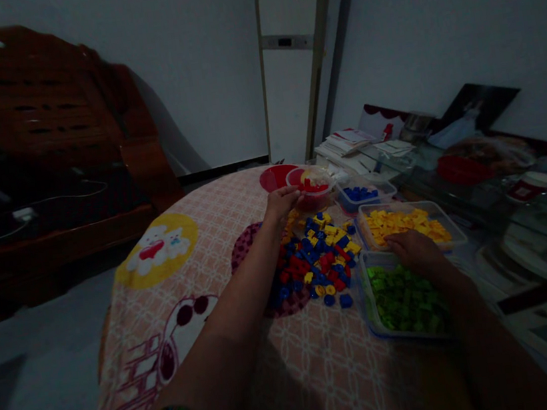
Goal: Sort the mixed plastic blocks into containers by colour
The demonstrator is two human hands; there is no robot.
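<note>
My left hand (283, 202) reaches to the near side of a round clear tub (322, 190) with red bricks (314, 185) in it. Its fingers are pinched together, and what they hold, if anything, is too small to make out. My right hand (414, 250) is over the near edge of a clear box of yellow bricks (404, 221). Thumb and fingers are closed there, with their contents hidden. Between the hands lies a loose pile of red, blue and yellow bricks (323, 252). Below my right hand stands a box of green bricks (407, 298).
A box of blue bricks (360, 193) and a red round dish (277, 177) stand at the table's far side. A patterned cloth (320, 367) covers the round table. At right is a cluttered glass table with papers (346, 143); a wooden bench (55, 119) stands left.
</note>
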